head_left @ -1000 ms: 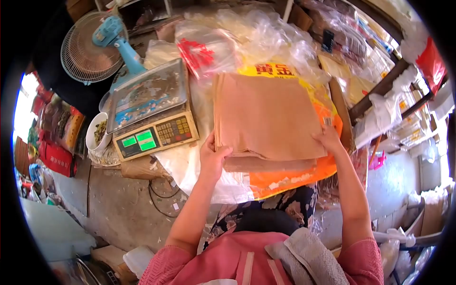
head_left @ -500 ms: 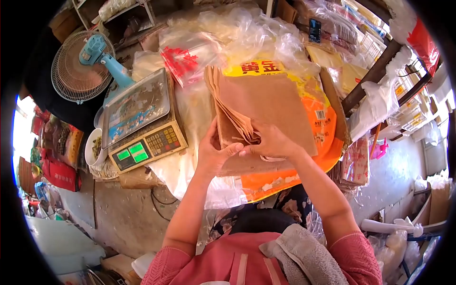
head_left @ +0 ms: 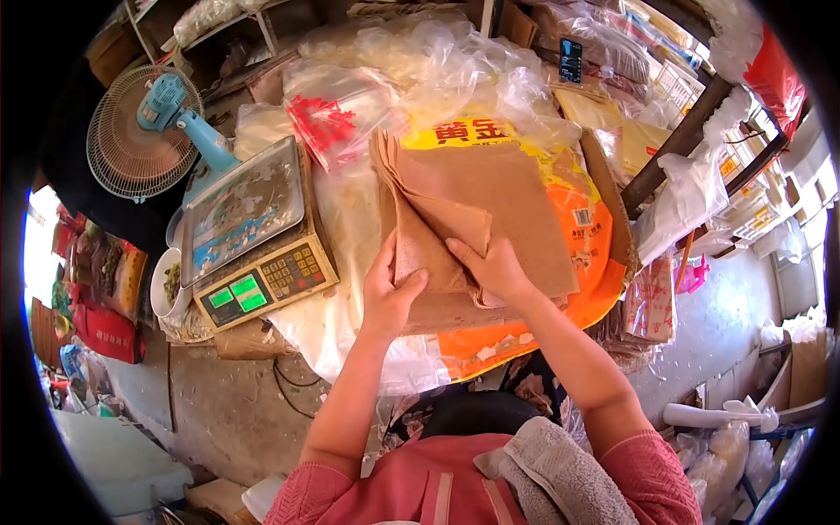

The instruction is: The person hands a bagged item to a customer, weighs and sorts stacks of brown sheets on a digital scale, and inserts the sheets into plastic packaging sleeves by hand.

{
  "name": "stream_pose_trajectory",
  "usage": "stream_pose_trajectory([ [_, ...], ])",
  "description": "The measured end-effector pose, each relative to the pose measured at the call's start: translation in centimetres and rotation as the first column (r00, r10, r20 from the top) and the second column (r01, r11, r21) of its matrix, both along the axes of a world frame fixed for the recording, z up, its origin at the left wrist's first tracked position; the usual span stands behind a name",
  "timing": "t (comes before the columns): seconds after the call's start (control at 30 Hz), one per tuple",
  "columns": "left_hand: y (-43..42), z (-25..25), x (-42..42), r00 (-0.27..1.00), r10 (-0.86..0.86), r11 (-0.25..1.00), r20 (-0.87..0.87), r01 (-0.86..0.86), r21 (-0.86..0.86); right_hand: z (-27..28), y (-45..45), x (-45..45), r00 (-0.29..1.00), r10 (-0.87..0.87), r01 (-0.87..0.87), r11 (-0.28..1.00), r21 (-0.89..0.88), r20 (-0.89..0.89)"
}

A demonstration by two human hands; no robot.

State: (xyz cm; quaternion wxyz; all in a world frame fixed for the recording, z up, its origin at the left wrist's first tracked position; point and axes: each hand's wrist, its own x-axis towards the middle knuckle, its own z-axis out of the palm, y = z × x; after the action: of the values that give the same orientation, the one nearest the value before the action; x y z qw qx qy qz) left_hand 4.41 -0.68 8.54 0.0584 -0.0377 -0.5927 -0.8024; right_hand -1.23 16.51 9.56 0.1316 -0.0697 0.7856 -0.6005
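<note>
Several brown paper sheets (head_left: 437, 249) are bent up over a flat brown paper stack (head_left: 523, 197) in front of me. My left hand (head_left: 389, 290) is closed on the near left edge of the bent sheets, with its thumb on top. On their right side my right hand (head_left: 499, 271) grips the folded-over part, thumb above and the other fingers partly hidden. Under the paper lies a yellow and orange printed plastic sack (head_left: 582, 232).
To the left stands a digital scale (head_left: 262, 271) with lit green displays, beside a white bowl (head_left: 169, 284) and a blue fan (head_left: 162, 122). Clear plastic bags (head_left: 437, 61) are heaped at the back. A phone (head_left: 570, 61) stands at the back right.
The bunched, fanned sheets have opened into a broader fold. My hands have moved apart, the right one slightly to the right. The whole view has shifted a little.
</note>
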Motion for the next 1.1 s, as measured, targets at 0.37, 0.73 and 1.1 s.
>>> stream_pose_trajectory([
  [0.37,-2.4,-2.2,1.4,0.992,0.105,0.979,0.064,-0.114,0.168,-1.8,5.4,-7.0,0.978,-0.211,0.198,0.907,-0.372,0.006],
  [0.73,-3.3,-8.8,4.2,0.943,0.235,0.962,0.236,-0.261,0.082,11.9,18.6,-17.9,0.892,-0.236,0.172,0.966,-0.193,-0.386],
  [1.1,-2.8,-8.6,4.5,0.945,0.252,0.962,0.209,-0.268,0.050,23.6,21.0,-19.0,0.784,-0.137,0.185,0.983,0.017,-0.606],
])
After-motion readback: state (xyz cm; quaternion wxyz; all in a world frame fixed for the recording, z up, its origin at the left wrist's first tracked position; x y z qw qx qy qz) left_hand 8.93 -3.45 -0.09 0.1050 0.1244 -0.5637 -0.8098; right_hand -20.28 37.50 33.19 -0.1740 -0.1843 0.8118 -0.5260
